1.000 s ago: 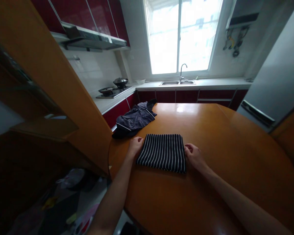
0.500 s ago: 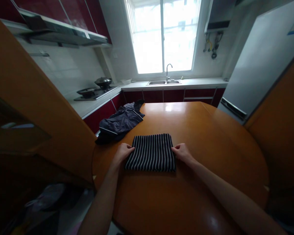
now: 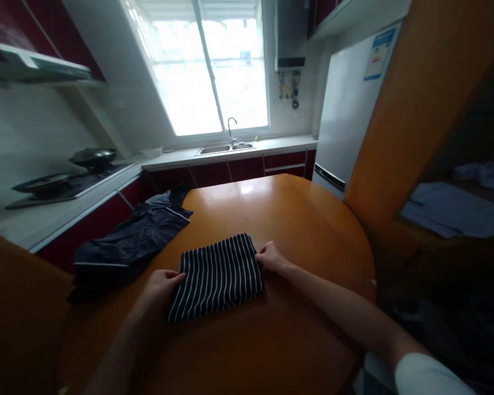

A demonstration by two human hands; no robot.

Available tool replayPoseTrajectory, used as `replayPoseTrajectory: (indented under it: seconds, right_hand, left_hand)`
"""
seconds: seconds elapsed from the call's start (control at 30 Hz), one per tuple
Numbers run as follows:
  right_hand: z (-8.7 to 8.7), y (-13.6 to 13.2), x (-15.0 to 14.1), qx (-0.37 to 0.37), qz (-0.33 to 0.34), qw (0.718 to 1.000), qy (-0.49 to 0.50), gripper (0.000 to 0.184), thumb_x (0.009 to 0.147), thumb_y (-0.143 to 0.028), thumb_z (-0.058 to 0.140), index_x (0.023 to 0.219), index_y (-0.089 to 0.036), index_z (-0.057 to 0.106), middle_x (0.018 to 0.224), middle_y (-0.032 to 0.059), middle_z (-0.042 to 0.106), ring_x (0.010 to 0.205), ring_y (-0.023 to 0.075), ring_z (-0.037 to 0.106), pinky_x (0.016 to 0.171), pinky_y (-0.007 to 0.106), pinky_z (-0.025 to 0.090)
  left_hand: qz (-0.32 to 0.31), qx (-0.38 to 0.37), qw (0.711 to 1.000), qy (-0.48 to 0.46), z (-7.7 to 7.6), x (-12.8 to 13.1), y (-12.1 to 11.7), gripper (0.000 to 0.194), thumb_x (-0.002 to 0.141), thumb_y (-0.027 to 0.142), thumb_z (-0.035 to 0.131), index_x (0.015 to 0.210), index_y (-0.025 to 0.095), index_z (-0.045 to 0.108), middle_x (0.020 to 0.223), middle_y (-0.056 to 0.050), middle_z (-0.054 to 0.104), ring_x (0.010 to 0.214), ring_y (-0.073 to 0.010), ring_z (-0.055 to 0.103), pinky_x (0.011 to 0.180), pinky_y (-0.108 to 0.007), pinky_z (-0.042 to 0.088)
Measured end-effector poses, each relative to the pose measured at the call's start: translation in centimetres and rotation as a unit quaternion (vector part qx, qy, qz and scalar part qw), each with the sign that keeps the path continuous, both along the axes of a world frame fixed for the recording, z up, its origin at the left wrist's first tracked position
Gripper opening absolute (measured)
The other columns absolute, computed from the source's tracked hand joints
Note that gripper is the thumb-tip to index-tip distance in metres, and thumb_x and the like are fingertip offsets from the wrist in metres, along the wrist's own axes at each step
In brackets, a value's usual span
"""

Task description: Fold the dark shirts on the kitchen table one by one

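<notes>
A black cloth with white stripes (image 3: 220, 277), folded into a flat rectangle, lies on the wooden table (image 3: 288, 323). My left hand (image 3: 160, 285) pinches its left edge between thumb and fingers. At the opposite edge, my right hand (image 3: 270, 256) is closed on the cloth in the same way. A dark, crumpled garment with white piping (image 3: 135, 233) rests along the table's left side, beyond my left hand and apart from the striped cloth.
Behind the table run a counter with a sink (image 3: 214, 149) and tap. To the left, two pans (image 3: 93, 158) stand on the stove. A fridge (image 3: 348, 104) and a wooden shelf unit holding papers (image 3: 456, 208) are on the right.
Both hands have come in from beside the striped cloth to grip its side edges. My view has turned right, so the cloth appears further left and slanted. The dark garment has stayed put.
</notes>
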State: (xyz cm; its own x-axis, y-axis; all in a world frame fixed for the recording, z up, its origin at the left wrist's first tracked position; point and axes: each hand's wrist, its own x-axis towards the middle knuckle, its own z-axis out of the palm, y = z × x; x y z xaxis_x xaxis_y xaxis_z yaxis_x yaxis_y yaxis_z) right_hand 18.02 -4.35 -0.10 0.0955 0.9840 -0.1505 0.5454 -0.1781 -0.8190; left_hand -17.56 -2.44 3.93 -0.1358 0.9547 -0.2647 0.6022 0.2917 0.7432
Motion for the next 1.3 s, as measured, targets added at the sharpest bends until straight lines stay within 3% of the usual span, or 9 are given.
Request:
replayPoseTrajectory:
  seconds: [0.27, 0.57, 0.73, 0.83, 0.9, 0.97, 1.03, 1.17, 1.3]
  right_hand:
    - [1.4, 2.2, 11.9, 0.012, -0.031, 0.998, -0.061, 0.009, 0.071, -0.018, 0.068, 0.066, -0.014, 0.074, 0.054, 0.0017, 0.066, 0.050, 0.0117, 0.061, 0.048, 0.017, 0.040]
    - [3.7, 4.5, 29.8, 0.020, -0.122, 0.976, -0.180, 0.007, 0.073, -0.014, 0.069, 0.069, -0.011, 0.074, 0.065, 0.0075, 0.071, 0.061, 0.0132, 0.062, 0.061, 0.020, 0.044]
    - [5.4, 5.6, 36.2, 0.004, -0.180, 0.949, -0.260, 0.006, 0.077, -0.010, 0.069, 0.075, -0.007, 0.074, 0.088, 0.0181, 0.074, 0.087, 0.0193, 0.068, 0.075, 0.024, 0.045]
    - [6.1, 6.3, 37.6, -0.006, -0.203, 0.932, -0.300, 0.014, 0.086, -0.013, 0.066, 0.090, -0.001, 0.072, 0.103, 0.0235, 0.071, 0.102, 0.0222, 0.066, 0.085, 0.030, 0.046]
    - [6.3, 6.9, 37.8, -0.015, -0.214, 0.923, -0.320, 0.023, 0.093, -0.022, 0.064, 0.106, -0.003, 0.068, 0.113, 0.0196, 0.068, 0.105, 0.0225, 0.065, 0.089, 0.036, 0.049]
    - [6.2, 7.5, 37.4, -0.026, -0.222, 0.916, -0.333, 0.033, 0.095, -0.032, 0.063, 0.120, -0.011, 0.062, 0.122, 0.0130, 0.063, 0.104, 0.0223, 0.064, 0.089, 0.042, 0.053]
    - [6.0, 7.9, 36.8, -0.030, -0.223, 0.914, -0.339, 0.035, 0.098, -0.033, 0.058, 0.126, -0.011, 0.059, 0.126, 0.0152, 0.060, 0.111, 0.0250, 0.061, 0.093, 0.046, 0.051]
    - [4.7, 8.6, 34.4, -0.007, -0.189, 0.923, -0.335, 0.041, 0.102, -0.031, 0.046, 0.132, -0.005, 0.058, 0.142, 0.0284, 0.049, 0.138, 0.0340, 0.040, 0.110, 0.052, 0.031]
    - [2.8, 9.3, 29.7, -0.005, -0.122, 0.940, -0.317, 0.061, 0.101, -0.052, 0.038, 0.153, -0.020, 0.037, 0.164, 0.0173, 0.020, 0.151, 0.0329, 0.014, 0.117, 0.059, 0.011]
  left_hand:
    - [-0.100, 0.003, 0.995, 0.004, 0.0, 11.5, 3.9, 0.035, 0.049, 0.047, 0.084, 0.060, 0.015, 0.073, 0.053, -0.002, 0.065, 0.053, -0.0180, 0.058, 0.046, -0.023, 0.037]
    - [-0.122, -0.012, 0.985, -0.119, -1.0, 31.4, 8.6, 0.036, 0.057, 0.038, 0.089, 0.058, 0.011, 0.065, 0.050, 0.000, 0.059, 0.046, -0.0105, 0.054, 0.048, -0.021, 0.046]
    - [-0.125, -0.004, 0.984, -0.130, -2.1, 41.5, 11.7, 0.030, 0.069, 0.029, 0.084, 0.061, 0.012, 0.061, 0.050, 0.002, 0.056, 0.045, -0.0089, 0.055, 0.049, -0.019, 0.047]
    - [-0.129, -0.012, 0.983, -0.132, -2.3, 45.5, 13.3, 0.026, 0.075, 0.024, 0.080, 0.064, 0.012, 0.060, 0.049, 0.003, 0.055, 0.044, -0.0091, 0.056, 0.048, -0.019, 0.048]
    - [-0.129, -0.019, 0.983, -0.131, -2.3, 47.2, 14.0, 0.026, 0.077, 0.023, 0.079, 0.065, 0.012, 0.059, 0.048, 0.003, 0.054, 0.044, -0.0101, 0.057, 0.047, -0.019, 0.049]
    - [-0.130, -0.028, 0.982, -0.132, -2.2, 48.0, 14.4, 0.027, 0.077, 0.025, 0.080, 0.067, 0.012, 0.059, 0.048, 0.002, 0.054, 0.044, -0.0114, 0.059, 0.046, -0.020, 0.050]
    - [-0.135, -0.037, 0.981, -0.137, -2.1, 48.0, 14.5, 0.028, 0.076, 0.025, 0.082, 0.067, 0.012, 0.058, 0.049, 0.001, 0.055, 0.044, -0.0120, 0.060, 0.047, -0.021, 0.052]
    - [-0.151, -0.057, 0.975, -0.150, -2.0, 46.8, 14.3, 0.029, 0.076, 0.021, 0.082, 0.064, 0.012, 0.057, 0.052, -0.001, 0.059, 0.046, -0.0115, 0.061, 0.052, -0.022, 0.056]
    - [-0.168, -0.045, 0.974, -0.145, -2.1, 46.4, 13.8, 0.027, 0.075, 0.023, 0.082, 0.066, 0.011, 0.060, 0.054, -0.005, 0.063, 0.049, -0.0145, 0.064, 0.053, -0.024, 0.058]
